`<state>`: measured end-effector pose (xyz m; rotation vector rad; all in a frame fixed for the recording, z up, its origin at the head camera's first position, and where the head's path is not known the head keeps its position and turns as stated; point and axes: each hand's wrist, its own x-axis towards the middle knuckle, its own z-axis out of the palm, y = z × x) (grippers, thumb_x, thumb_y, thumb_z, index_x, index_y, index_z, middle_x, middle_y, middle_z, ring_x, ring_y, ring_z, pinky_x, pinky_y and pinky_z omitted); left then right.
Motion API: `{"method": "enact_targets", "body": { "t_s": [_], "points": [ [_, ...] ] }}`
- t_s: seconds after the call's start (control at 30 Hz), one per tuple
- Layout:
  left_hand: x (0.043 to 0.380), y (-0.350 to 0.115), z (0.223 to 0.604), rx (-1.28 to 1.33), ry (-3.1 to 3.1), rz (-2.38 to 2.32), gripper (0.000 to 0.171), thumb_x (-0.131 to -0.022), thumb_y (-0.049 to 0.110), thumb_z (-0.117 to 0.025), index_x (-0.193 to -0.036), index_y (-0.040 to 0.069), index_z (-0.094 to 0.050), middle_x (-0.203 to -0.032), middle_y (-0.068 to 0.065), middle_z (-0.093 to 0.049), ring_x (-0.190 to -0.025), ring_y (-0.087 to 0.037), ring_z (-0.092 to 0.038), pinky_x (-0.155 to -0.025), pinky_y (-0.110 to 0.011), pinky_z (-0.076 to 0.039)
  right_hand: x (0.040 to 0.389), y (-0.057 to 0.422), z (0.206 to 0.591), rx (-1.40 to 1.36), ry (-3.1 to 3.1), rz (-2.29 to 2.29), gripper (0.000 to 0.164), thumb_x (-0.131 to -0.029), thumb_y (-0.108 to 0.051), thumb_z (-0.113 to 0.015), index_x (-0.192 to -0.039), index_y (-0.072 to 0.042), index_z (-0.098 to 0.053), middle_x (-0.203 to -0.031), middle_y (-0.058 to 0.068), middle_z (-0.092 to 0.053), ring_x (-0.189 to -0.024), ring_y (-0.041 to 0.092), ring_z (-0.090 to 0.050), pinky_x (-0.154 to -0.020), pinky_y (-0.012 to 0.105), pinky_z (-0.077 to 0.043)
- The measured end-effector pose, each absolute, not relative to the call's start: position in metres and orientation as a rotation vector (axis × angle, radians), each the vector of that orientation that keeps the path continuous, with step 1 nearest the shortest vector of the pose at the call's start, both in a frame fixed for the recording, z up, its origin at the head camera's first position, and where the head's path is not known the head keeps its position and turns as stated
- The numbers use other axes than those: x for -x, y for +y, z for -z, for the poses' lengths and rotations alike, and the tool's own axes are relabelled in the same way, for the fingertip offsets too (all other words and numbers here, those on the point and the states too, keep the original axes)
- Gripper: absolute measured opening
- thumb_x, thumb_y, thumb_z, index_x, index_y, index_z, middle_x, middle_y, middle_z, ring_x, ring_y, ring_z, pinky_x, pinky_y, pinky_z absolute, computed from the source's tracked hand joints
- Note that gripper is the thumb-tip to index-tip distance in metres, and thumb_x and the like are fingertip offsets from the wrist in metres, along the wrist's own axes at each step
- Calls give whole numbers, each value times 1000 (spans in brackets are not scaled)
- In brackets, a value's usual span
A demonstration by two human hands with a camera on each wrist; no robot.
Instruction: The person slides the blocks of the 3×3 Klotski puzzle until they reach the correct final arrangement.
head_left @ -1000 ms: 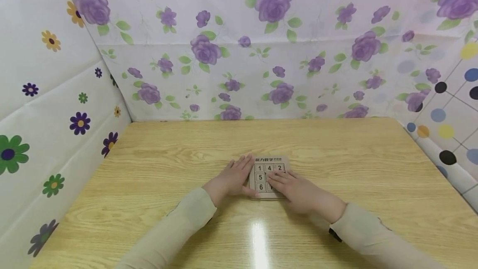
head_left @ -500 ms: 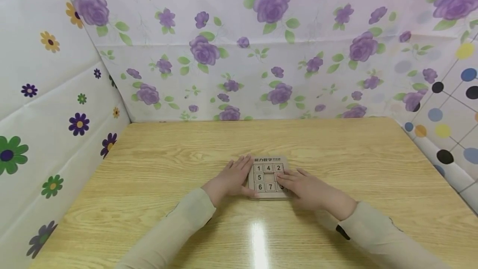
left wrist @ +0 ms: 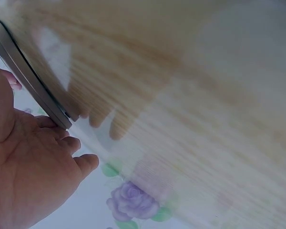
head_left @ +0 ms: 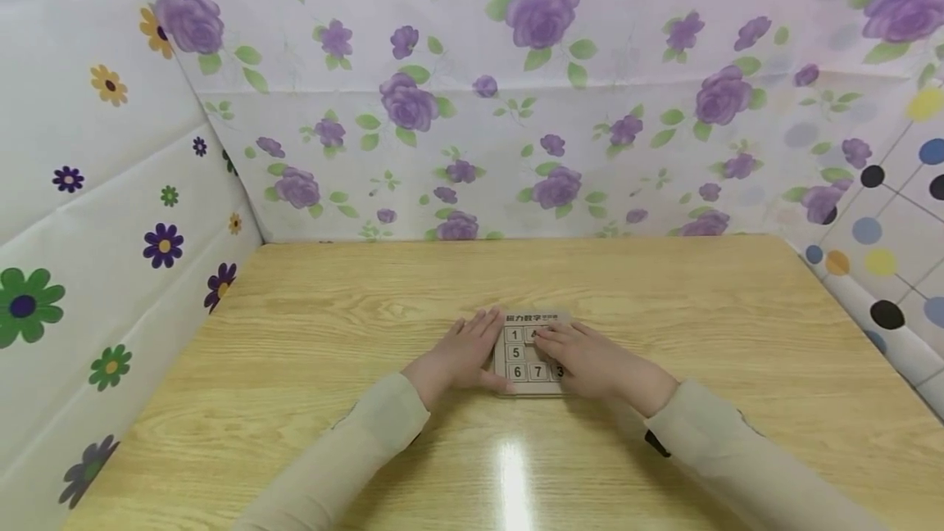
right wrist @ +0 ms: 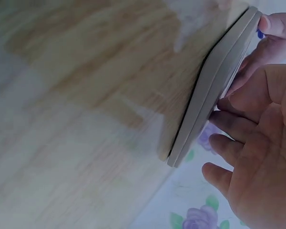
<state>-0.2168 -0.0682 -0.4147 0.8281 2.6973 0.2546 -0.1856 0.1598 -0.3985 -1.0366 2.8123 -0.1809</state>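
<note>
A number slide puzzle (head_left: 538, 389) lies flat on the wooden table, with Chinese characters along its top. In the head view, tiles 1, 5, 6, 7 and 3 show, 4 is partly covered, and a gap lies at the centre. My left hand (head_left: 463, 352) rests along the puzzle's left side, fingers extended, thumb at the near left corner. With its fingertips, my right hand (head_left: 593, 363) touches the upper tiles around 4, hiding the upper right ones. Both wrist views show the puzzle's thick side edge (right wrist: 205, 95) beside the hands.
The wooden table (head_left: 354, 285) reaches back to a white cloth wall (head_left: 457, 129) with purple roses. Flower-patterned cloth (head_left: 66, 228) borders the left side, dotted cloth (head_left: 881, 260) the right. A bright reflection (head_left: 512, 482) falls on the near tabletop.
My right hand's fingertips have moved from the centre tile to the right-hand column, baring a centre gap, then up and left onto the top row. The left hand stays at the puzzle's left side.
</note>
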Motion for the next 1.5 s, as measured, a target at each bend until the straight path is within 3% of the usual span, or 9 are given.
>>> {"method": "enact_targets", "body": {
  "t_s": [0.3,0.5,0.87,1.5],
  "points": [
    [217,-67,412,-832,2706,-244,114,-75,67,-64,-153,6,-7,-160,-9,-1,-148,-26,-4,-120,-47,-8,170,160,395,1068,2819,121,48,-93,-12,-55,-138,2,-47,-145,16,-44,-137,37,-36,-113,56,-26],
    [216,-67,414,-818,2698,-252,114,-75,67,-63,-153,6,-7,-160,-8,-1,-148,-25,-3,-120,-46,-7,162,162,396,1112,2824,114,50,-88,-12,-60,-135,2,-50,-143,15,-47,-136,35,-38,-112,56,-28],
    [216,-68,413,-826,2694,-258,114,-75,66,-64,-153,6,-7,-160,-9,0,-148,-26,-2,-120,-46,-6,183,183,401,936,2805,350,56,-87,-6,-53,-142,1,-41,-148,19,-39,-139,41,-29,-115,58,-19],
    [215,-68,414,-821,2684,-269,114,-75,67,-63,-153,7,-7,-160,-9,0,-148,-26,-2,-120,-46,-6,188,164,398,1022,2831,210,59,-80,-4,-55,-138,3,-46,-145,17,-44,-138,37,-34,-114,56,-24]
  ]
}}
